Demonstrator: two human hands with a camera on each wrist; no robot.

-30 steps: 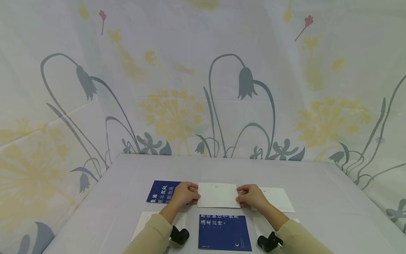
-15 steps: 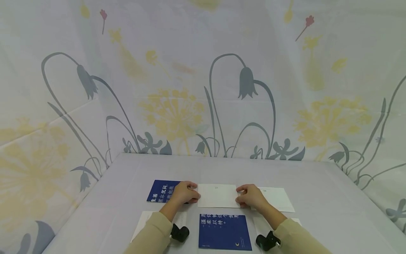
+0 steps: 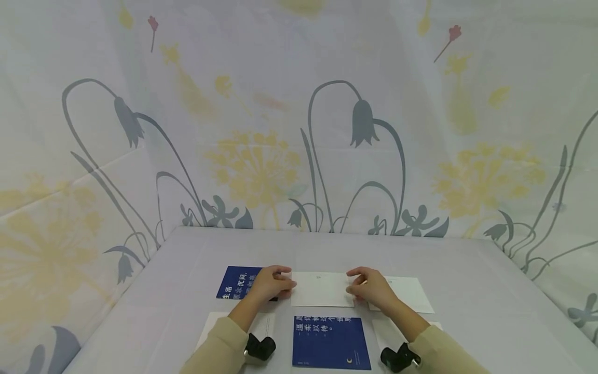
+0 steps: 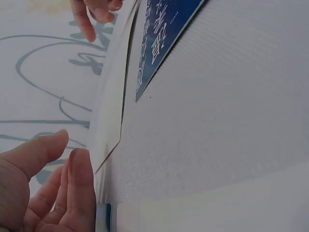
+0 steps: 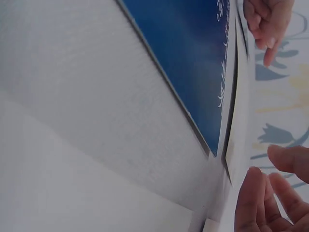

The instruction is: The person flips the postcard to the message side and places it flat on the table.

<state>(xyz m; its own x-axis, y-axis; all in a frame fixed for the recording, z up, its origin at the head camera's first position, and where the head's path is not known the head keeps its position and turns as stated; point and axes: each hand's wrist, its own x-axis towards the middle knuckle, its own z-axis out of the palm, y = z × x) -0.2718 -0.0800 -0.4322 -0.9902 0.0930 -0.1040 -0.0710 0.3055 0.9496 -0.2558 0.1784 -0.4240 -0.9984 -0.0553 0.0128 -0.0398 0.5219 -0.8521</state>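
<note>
A white card (image 3: 322,289) lies flat on the table in the middle of the back row, between my two hands. At its left edge is my left hand (image 3: 268,283), and at its right edge is my right hand (image 3: 371,291). In the left wrist view, a gap shows between the left hand's thumb (image 4: 55,145) and fingers, with nothing in it. Likewise the right hand's thumb (image 5: 289,157) stands apart from its fingers in the right wrist view. Under the left hand, a blue card (image 3: 235,283) with white writing is partly covered.
Nearer me in the middle lies another blue card (image 3: 329,343) with writing and a small moon. A white card (image 3: 408,293) lies at back right, partly behind the right hand. Forearms partly hide front white cards at left (image 3: 215,322) and right (image 3: 385,332).
Both hands have loosened from the middle card's sides, their fingers lifting and spreading a little. The card has stayed almost in place.
</note>
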